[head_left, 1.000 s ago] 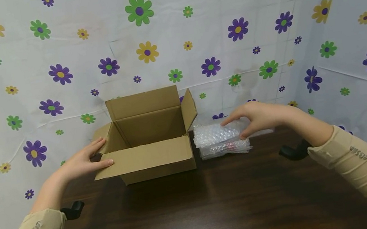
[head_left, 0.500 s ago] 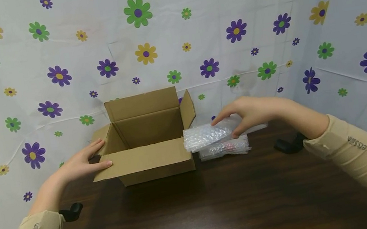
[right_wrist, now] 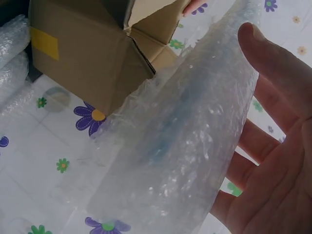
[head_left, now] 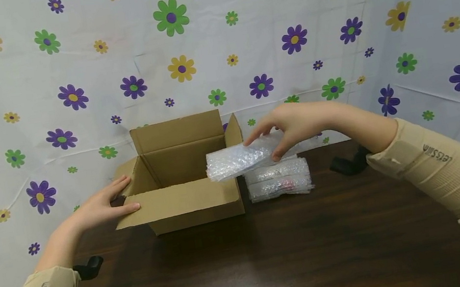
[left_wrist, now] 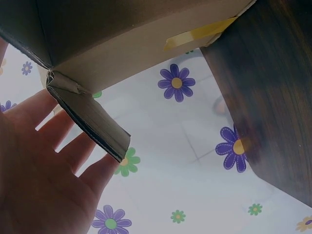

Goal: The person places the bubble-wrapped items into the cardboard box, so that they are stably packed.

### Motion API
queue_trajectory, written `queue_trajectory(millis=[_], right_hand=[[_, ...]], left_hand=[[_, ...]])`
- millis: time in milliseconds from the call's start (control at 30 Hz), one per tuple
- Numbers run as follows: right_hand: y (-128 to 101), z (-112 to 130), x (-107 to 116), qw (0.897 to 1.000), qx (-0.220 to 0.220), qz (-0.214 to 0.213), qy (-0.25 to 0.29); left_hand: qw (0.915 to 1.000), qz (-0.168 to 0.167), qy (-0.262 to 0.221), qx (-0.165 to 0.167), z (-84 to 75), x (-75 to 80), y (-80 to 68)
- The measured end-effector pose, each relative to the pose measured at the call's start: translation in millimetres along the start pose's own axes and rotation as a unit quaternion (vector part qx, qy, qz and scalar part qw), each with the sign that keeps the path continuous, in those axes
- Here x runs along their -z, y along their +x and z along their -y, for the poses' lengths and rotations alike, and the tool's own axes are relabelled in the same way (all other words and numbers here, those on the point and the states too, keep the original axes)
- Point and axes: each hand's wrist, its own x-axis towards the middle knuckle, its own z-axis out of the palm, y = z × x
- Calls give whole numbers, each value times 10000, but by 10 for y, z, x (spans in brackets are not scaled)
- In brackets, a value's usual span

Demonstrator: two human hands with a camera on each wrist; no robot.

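Toward the far edge of the dark wooden tabletop, left of middle: an open cardboard box, all four flaps up or splayed outward, a strip of yellow tape on one outer wall in the wrist views. Inside, only bare brown walls on show from the head view; floor of the box hidden behind the near flap, so contents impossible to tell.

At the box's left side: left hand, fingers straight and spread, resting flat against the left flap, thumb on the near flap's corner, nothing gripped.

Above the box's right wall, clear of the tabletop: a bubble-wrapped packet, roughly level, its left end over the box opening, its right end pinched in the right hand. Fingers on top, thumb beneath, curled around the wrap. Something bluish inside the packet in the right wrist view, too blurred by the bubbles to name.

Just right of the box, touching or nearly touching its wall, directly beneath the lifted packet: a stack of more bubble-wrapped packets, at least two layers, a trace of red showing through the lower one.

Near the left and right edges of the tabletop: one black clamp each side, the right one partly behind the right forearm.

Behind and at both sides: white flower-print cloth.
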Motion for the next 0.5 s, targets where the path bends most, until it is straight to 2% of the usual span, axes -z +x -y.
queue_trajectory(millis=[133,500], right_hand=[[105,37,45,9999,-31,-13,120],[420,71,125,9991,317,-147,228]], left_hand=[[10000,-9,29,6,3,-4,-7],[10000,-35,46,46,9,-15,-1]])
